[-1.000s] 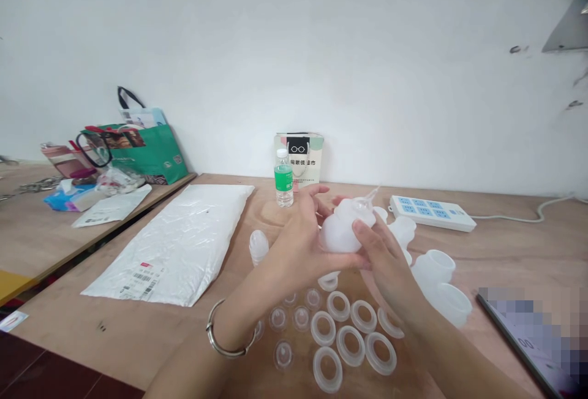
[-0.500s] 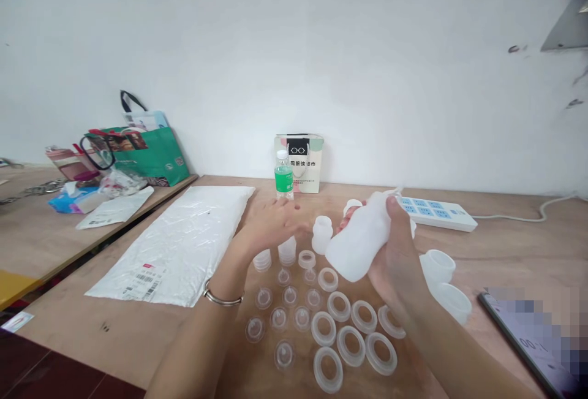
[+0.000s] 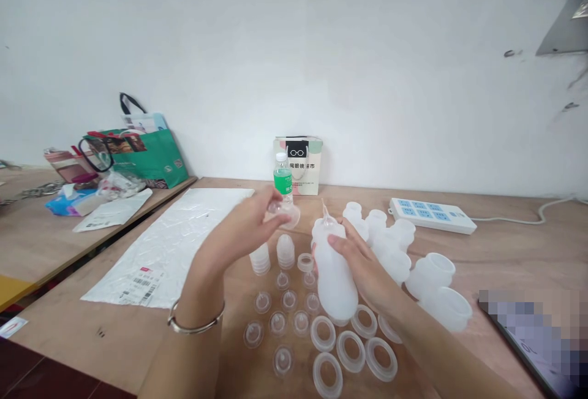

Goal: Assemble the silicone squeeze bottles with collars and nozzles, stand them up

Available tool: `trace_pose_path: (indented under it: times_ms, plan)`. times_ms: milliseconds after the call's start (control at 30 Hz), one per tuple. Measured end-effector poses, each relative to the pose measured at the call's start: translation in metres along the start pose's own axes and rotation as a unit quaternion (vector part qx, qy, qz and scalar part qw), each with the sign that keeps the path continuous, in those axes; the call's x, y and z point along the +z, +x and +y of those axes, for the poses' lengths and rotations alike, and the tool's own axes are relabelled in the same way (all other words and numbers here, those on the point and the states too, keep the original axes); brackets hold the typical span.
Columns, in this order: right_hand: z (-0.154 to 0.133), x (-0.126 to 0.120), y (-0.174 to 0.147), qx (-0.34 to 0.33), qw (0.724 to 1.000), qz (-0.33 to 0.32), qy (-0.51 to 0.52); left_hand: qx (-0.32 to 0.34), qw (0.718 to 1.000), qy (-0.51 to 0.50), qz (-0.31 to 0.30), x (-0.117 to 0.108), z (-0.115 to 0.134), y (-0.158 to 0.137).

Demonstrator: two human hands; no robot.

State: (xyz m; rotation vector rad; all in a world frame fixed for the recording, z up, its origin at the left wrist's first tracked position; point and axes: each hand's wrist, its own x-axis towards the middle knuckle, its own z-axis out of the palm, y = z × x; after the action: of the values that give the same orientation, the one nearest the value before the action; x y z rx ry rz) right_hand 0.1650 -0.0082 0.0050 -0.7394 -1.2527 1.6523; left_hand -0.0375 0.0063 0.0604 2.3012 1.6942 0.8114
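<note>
1. Brown bench (image 3: 128,341), front edge: clear nipples (image 3: 282,360) and translucent rings (image 3: 340,351) lie spaced, presumably for single pickup.
2. Right hand (image 3: 356,249): curled around a tilted frosted bottle (image 3: 337,288) above the rings, apparently steadying it.
3. Left hand (image 3: 243,218), apart: thumb and fingers pinch a clear piece (image 3: 290,218).
4. Toward the far edge: open-mouthed bottles (image 3: 395,265); paper bag (image 3: 312,175) against the wall (image 3: 229,68).

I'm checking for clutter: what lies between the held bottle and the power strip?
In the head view: part of the right hand around the held bottle, then a cluster of white bottles before the power strip.
</note>
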Motion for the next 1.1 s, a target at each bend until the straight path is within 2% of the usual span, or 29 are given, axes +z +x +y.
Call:
trace_pose_path:
  times_ms: [67, 100, 200, 367, 500, 600, 667, 733, 767, 800, 867, 933, 1000, 1100]
  plan:
    - [0.002, -0.001, -0.002, 0.008, 0.998, -0.006, -0.055, 0.044, 0.986, -0.136, 0.086, -0.009, 0.005, -0.006]
    - [0.002, -0.001, -0.003, 0.012, 0.996, -0.01, -0.084, 0.07, 0.973, -0.196, 0.103, -0.011, 0.008, -0.008]
    - [-0.001, -0.001, -0.004, 0.003, 0.987, -0.02, -0.157, 0.13, 0.948, -0.28, 0.078, -0.011, 0.014, -0.009]
    - [-0.006, -0.001, -0.005, -0.046, 0.972, -0.013, -0.23, 0.188, 0.956, -0.226, 0.006, -0.004, 0.024, -0.008]
    - [-0.005, -0.001, -0.006, -0.069, 0.965, -0.014, -0.251, 0.182, 0.957, -0.225, -0.003, 0.0, 0.028, -0.009]
    - [-0.005, -0.001, -0.006, -0.073, 0.963, -0.006, -0.258, 0.134, 0.951, -0.273, 0.05, 0.003, 0.026, -0.008]
    - [-0.005, 0.0, -0.008, -0.063, 0.965, -0.001, -0.256, 0.093, 0.921, -0.36, 0.119, 0.006, 0.024, -0.005]
    - [-0.007, 0.001, -0.009, -0.054, 0.97, -0.005, -0.237, 0.08, 0.874, -0.457, 0.147, 0.007, 0.022, -0.002]
    - [-0.008, 0.002, -0.01, -0.049, 0.974, -0.01, -0.222, 0.084, 0.862, -0.483, 0.129, 0.008, 0.021, -0.002]
    - [-0.009, 0.002, -0.011, -0.048, 0.977, -0.014, -0.206, 0.092, 0.865, -0.485, 0.091, 0.008, 0.021, -0.001]
    - [-0.011, 0.003, -0.014, -0.051, 0.982, -0.023, -0.18, 0.112, 0.901, -0.418, 0.0, 0.007, 0.023, -0.003]
    - [-0.012, 0.004, -0.016, -0.069, 0.982, -0.036, -0.17, 0.147, 0.929, -0.335, -0.058, 0.006, 0.028, -0.006]
    - [-0.011, 0.003, -0.017, -0.088, 0.98, -0.05, -0.173, 0.191, 0.93, -0.307, -0.072, 0.006, 0.032, -0.008]
    - [-0.012, 0.004, -0.02, -0.101, 0.974, -0.07, -0.189, 0.233, 0.911, -0.333, -0.061, 0.009, 0.037, -0.008]
